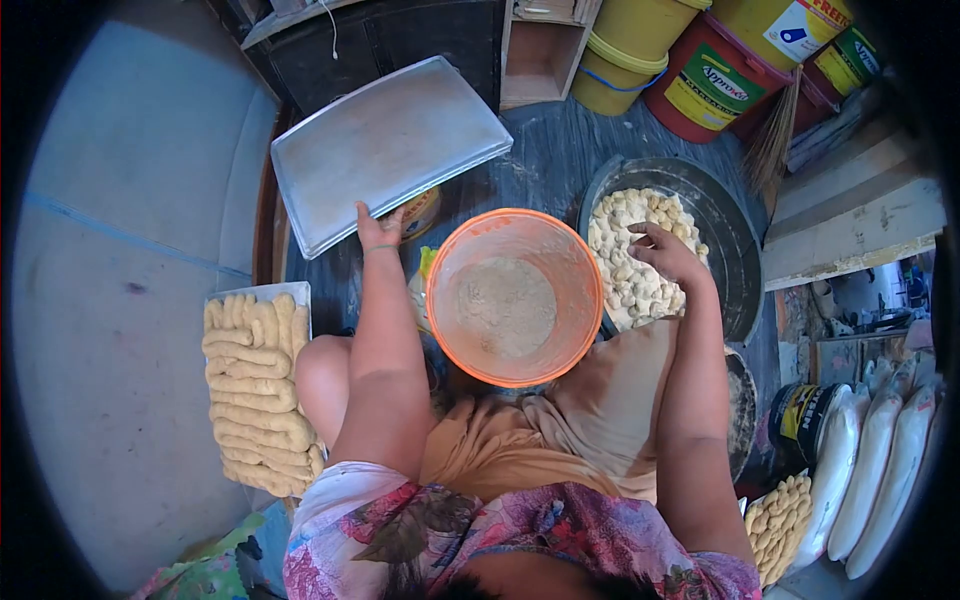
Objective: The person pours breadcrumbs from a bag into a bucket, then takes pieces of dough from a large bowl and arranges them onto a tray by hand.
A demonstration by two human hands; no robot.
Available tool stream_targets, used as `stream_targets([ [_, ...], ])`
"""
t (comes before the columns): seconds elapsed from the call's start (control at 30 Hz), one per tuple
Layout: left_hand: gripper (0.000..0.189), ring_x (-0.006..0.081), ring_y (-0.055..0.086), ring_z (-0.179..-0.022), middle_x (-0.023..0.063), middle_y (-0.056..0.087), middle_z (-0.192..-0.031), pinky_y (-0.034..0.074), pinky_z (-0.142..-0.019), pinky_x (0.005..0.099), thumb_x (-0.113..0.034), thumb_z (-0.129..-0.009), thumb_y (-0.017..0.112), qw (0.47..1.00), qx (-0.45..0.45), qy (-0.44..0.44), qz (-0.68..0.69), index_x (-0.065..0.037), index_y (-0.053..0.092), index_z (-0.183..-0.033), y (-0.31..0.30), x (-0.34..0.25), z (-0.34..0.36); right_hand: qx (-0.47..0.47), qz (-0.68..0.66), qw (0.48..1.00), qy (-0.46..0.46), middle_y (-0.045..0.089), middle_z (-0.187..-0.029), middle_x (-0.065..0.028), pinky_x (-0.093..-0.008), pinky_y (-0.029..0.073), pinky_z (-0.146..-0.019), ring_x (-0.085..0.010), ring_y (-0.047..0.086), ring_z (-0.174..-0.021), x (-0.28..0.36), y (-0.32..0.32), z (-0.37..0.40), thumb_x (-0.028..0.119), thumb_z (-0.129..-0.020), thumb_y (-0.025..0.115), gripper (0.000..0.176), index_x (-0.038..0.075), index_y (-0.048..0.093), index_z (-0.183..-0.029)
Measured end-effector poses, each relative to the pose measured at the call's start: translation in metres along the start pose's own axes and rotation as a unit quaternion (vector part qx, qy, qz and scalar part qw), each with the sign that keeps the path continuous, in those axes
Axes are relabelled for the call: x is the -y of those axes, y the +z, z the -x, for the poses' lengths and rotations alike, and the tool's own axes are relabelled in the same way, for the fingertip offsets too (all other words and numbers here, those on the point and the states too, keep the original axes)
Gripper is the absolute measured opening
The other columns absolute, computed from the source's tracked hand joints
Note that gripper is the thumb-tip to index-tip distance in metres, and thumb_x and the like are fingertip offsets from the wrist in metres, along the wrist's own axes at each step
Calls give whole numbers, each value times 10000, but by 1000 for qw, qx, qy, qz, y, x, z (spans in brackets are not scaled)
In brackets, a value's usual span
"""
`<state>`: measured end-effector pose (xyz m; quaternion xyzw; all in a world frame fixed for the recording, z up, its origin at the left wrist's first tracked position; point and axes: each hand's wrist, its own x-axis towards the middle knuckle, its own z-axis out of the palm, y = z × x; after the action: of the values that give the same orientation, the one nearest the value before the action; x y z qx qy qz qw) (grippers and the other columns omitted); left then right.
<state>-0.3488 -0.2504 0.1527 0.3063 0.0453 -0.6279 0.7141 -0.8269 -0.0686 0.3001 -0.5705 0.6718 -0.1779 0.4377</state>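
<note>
My left hand grips the near edge of a stack of flat metal trays, its fingertips on top. Over a wide dark basin, my right hand hovers with fingers apart and slightly curled, above floured dough pieces heaped on the basin's left side. Between my arms stands an orange-rimmed bucket with flour at its bottom.
Rows of twisted dough fill a tray at left. Margarine buckets and a broom are at the back right. Long white plastic-wrapped packs and more shaped dough lie at lower right.
</note>
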Motion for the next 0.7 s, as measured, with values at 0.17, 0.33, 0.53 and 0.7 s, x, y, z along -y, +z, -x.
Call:
stream_targets([
  [0.17, 588, 343, 364, -1301, 170, 348, -1419, 325, -1042, 610, -431, -954, 494, 998, 11, 42, -38, -63, 331, -1384, 1, -4, -9, -14, -4, 1000, 6, 646, -1017, -134, -336, 467, -839, -214, 599, -938, -5, 4, 1, 290, -813, 701, 557, 41, 520, -1278],
  [0.33, 650, 362, 356, -1306, 211, 325, -1413, 351, -1034, 605, -424, -927, 551, 997, -35, 9, -61, -57, 295, -1398, 10, -32, -27, -13, 12, 1000, 15, 641, -1029, -140, -335, 466, -828, -215, 600, -946, -16, 0, 8, 286, -820, 695, 543, 31, 522, -1268],
  [0.53, 751, 354, 542, -1025, 238, 435, -1218, 533, -721, 469, -464, -817, 679, 932, -257, 194, -165, 19, 272, -1223, 19, -40, 8, -38, 3, 999, 27, 638, -1037, -153, -331, 468, -822, -216, 602, -951, -20, -9, 10, 282, -825, 691, 525, 32, 528, -1257],
  [0.7, 467, 197, 507, -440, 66, 470, -585, 408, -357, 320, -400, -850, 669, 932, -213, 216, -198, -3, 440, -761, -1, -67, -5, -27, 0, 1000, 15, 639, -1018, -137, -324, 470, -799, -205, 596, -916, -21, -8, 8, 288, -820, 696, 533, 46, 528, -1264],
])
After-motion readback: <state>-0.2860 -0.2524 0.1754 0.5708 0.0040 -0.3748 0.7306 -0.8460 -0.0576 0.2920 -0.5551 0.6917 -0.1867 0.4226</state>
